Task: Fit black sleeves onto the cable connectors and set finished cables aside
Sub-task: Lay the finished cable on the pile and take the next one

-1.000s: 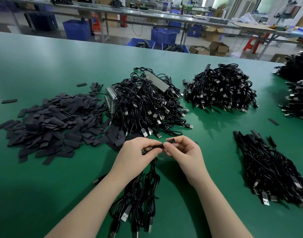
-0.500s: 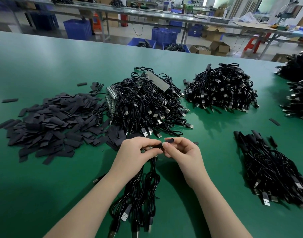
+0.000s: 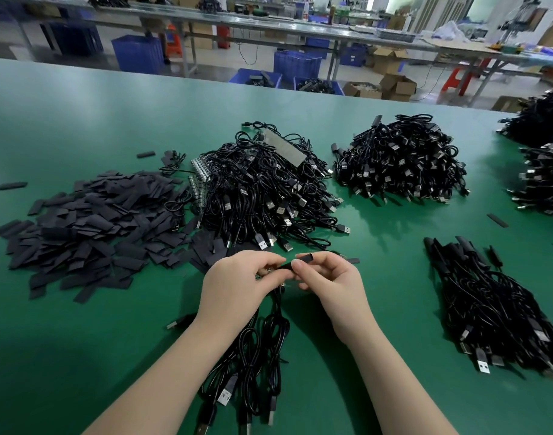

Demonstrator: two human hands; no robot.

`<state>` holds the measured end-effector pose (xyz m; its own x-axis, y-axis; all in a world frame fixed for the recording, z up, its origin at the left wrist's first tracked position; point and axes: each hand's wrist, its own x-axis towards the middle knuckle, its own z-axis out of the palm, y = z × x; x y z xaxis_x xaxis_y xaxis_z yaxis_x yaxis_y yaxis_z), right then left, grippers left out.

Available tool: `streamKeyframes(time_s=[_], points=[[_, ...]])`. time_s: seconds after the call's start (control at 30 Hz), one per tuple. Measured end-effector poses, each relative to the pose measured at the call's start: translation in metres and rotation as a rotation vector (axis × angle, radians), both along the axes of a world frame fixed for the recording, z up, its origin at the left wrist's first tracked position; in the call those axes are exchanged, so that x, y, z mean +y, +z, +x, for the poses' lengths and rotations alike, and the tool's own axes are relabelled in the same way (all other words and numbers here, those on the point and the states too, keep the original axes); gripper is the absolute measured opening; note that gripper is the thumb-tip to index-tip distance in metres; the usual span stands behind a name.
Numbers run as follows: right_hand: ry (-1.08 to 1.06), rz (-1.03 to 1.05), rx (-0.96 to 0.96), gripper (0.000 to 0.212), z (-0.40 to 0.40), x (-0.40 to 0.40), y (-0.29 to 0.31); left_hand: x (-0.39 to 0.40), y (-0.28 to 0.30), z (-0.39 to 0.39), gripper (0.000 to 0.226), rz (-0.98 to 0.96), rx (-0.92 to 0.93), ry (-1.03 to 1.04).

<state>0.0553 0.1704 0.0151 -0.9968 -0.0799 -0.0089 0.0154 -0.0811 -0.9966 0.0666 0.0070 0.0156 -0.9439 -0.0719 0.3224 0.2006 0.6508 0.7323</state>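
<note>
My left hand (image 3: 237,281) grips a bunch of black cables (image 3: 256,350) by their connector ends; the cables hang down toward me onto the green table (image 3: 80,356). My right hand (image 3: 330,277) pinches a black sleeve (image 3: 301,260) between thumb and fingers, its near end against the connector held by the left hand. The connector itself is mostly hidden by my fingers. A pile of flat black sleeves (image 3: 90,221) lies to the left. A heap of unsleeved cables (image 3: 268,189) sits just beyond my hands.
Another cable heap (image 3: 400,158) lies at the back right, and a laid-out bundle of cables (image 3: 494,309) is at my right. More heaps (image 3: 545,171) sit at the far right edge. Blue crates (image 3: 297,65) and benches stand beyond the table.
Both hands stay nearly in place; the sleeve in my right hand has shifted only slightly against the connector.
</note>
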Motion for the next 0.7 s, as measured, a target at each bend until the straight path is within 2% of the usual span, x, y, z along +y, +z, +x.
streamKeyframes(time_s=[0.27, 0.43, 0.7], points=[[-0.101, -0.096, -0.060, 0.006, -0.0005, -0.0028, -0.0022, -0.0003, 0.0028, -0.0009, 0.020, -0.103, 0.048, -0.083], [-0.079, -0.121, -0.060, 0.011, -0.0004, -0.0046, -0.0012, -0.0001, 0.0008, -0.0010, 0.015, -0.078, 0.106, -0.045], [-0.066, -0.141, -0.043, 0.017, 0.0010, -0.0061, -0.0021, 0.0023, -0.0006, -0.0004, 0.011, -0.193, 0.233, -0.093]])
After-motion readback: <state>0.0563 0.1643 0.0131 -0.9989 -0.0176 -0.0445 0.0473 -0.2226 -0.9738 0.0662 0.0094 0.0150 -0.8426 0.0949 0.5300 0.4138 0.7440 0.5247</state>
